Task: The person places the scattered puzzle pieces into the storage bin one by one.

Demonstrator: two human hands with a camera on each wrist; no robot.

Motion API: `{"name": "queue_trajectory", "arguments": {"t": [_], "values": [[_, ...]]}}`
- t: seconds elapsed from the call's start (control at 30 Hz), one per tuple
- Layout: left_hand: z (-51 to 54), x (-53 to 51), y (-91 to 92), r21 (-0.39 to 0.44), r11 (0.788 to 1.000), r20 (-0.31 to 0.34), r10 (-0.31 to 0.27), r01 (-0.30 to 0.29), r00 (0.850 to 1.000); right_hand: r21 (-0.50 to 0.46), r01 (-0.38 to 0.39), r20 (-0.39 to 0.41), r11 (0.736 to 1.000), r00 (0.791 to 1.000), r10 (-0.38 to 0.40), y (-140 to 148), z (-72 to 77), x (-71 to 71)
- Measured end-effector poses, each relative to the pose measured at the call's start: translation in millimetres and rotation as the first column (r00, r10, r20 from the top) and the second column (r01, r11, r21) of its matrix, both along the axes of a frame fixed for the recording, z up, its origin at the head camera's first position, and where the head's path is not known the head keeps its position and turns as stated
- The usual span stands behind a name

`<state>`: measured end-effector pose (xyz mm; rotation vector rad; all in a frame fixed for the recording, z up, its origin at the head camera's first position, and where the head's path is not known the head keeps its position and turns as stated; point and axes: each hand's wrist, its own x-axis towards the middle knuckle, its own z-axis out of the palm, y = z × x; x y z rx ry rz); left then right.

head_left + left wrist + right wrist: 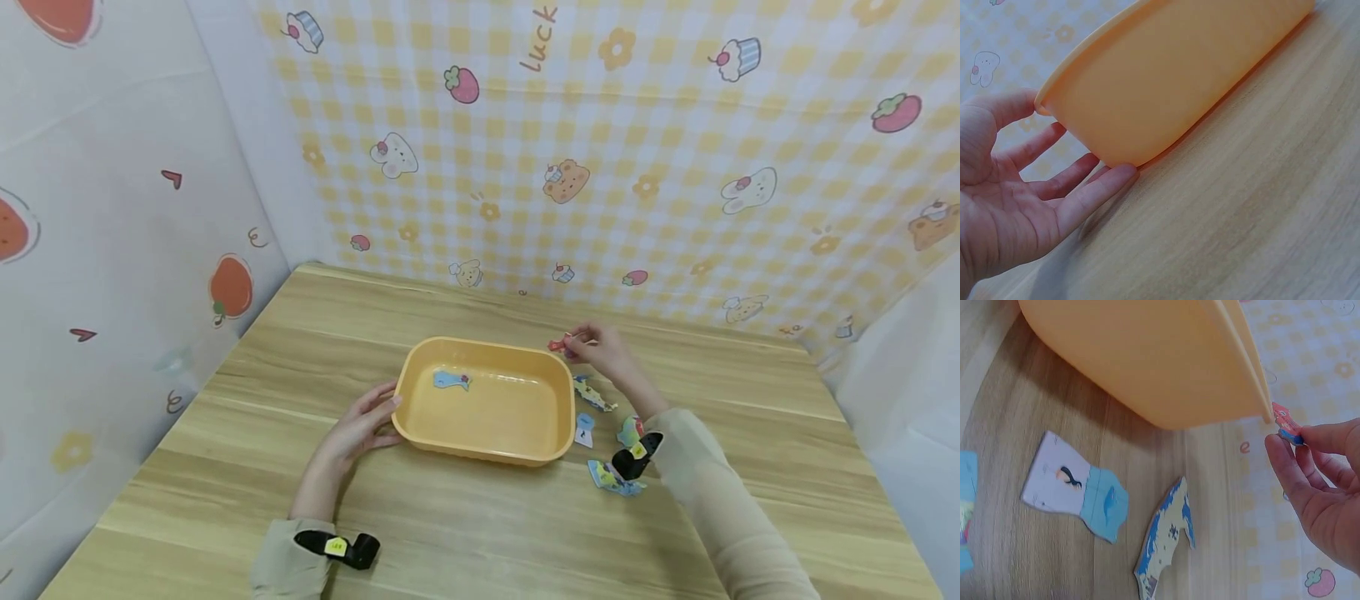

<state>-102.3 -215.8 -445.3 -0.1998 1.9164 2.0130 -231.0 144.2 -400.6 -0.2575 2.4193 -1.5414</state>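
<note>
1. A small red piece (557, 344) is pinched between thumb and fingertips of the right hand (603, 352); it is held above the counter (750, 450), just beside the far right corner of the basin (480, 458). Whether the rim is touched by it cannot be told.
2. By its look, the red piece can be judged light, thin and stiff, like card or thin wood. It is best taken by its edges; narrow ends could be bent or chipped if squeezed hard.
3. The left end of the basin is touched by the spread fingers of the left hand, (363, 423) between rim and base. The hands are well apart.
4. The basin seems to be smooth, fairly light plastic, likely to slide if pushed; a hold is best taken at the rim or end wall.
5. Inside, a blue piece (450, 380) is seen lying flat, far and left.
6. Right of the basin, a cream-and-blue piece (1165, 531), a pale piece with a blue end (1072, 475), a colourful piece (630, 431) and a blue-and-yellow piece (611, 482) are spread from far to near.
7. The basin's raised wall must be cleared from outside. The nearest pieces are partly hidden by the black wrist camera (637, 456).
</note>
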Motion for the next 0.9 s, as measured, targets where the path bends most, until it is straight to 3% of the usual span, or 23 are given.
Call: {"name": "queue_trajectory", "arguments": {"t": [0.27, 0.43, 0.67, 0.9], "values": [[-0.1, 0.4, 0.0, 0.003, 1.000, -0.004, -0.005, 0.005, 1.000, 0.004, 0.002, -0.035, 1.000, 0.999, -0.002, -12.8, 6.1, 4.0], [-0.7, 0.3, 0.1, 0.000, 1.000, 0.010, 0.009, -0.009, 1.000, -0.049, -0.009, -0.032, 0.999, 0.999, 0.008, -24.7, 12.7, 8.2], [0.9, 0.3, -0.3, -0.005, 1.000, 0.000, -0.004, 0.004, 1.000, -0.051, -0.116, 0.031, 0.992, 0.993, 0.118, -49.4, 10.4, 15.6], [2.0, 0.5, -0.8, 0.002, 1.000, 0.000, -0.014, 0.014, 1.000, 0.082, -0.203, 0.031, 0.976, 0.979, 0.201, -70.8, 6.6, 17.1]]}}
